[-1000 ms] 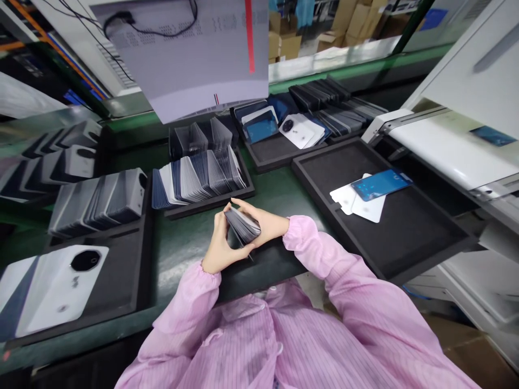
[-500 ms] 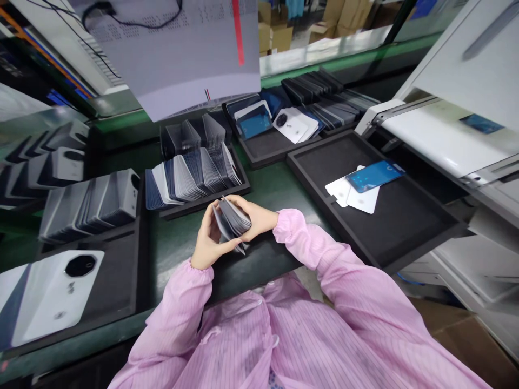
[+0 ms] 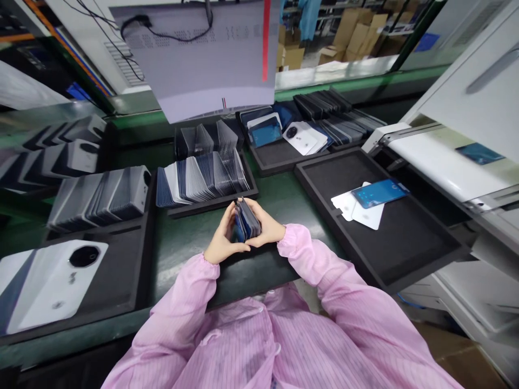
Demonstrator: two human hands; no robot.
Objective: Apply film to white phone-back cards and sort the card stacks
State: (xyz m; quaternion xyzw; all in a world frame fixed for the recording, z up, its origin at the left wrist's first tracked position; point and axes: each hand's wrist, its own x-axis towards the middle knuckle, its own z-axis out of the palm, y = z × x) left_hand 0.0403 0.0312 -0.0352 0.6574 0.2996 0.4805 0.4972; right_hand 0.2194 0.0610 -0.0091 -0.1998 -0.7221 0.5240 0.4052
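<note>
Left hand (image 3: 221,240), right hand (image 3: 271,225): fingers half-curled, gripping panel stack (image 3: 248,222) between them, apparently squaring it; next move calls for even pressure. Tray (image 3: 213,203) at eleven o'clock.

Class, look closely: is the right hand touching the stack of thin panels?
Touching. The head view shows the right hand curled against the stack of thin panels, with no gap between them.

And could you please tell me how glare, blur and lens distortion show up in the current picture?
Head view: pale glare on the glossy dark green tabletop; head view: the white phone-shaped panel with a black oval, near the left edge, looks stretched, probably by the wide lens; head view: softness in the held stack of thin blue and grey rectangular panels, too much to count them.
</note>
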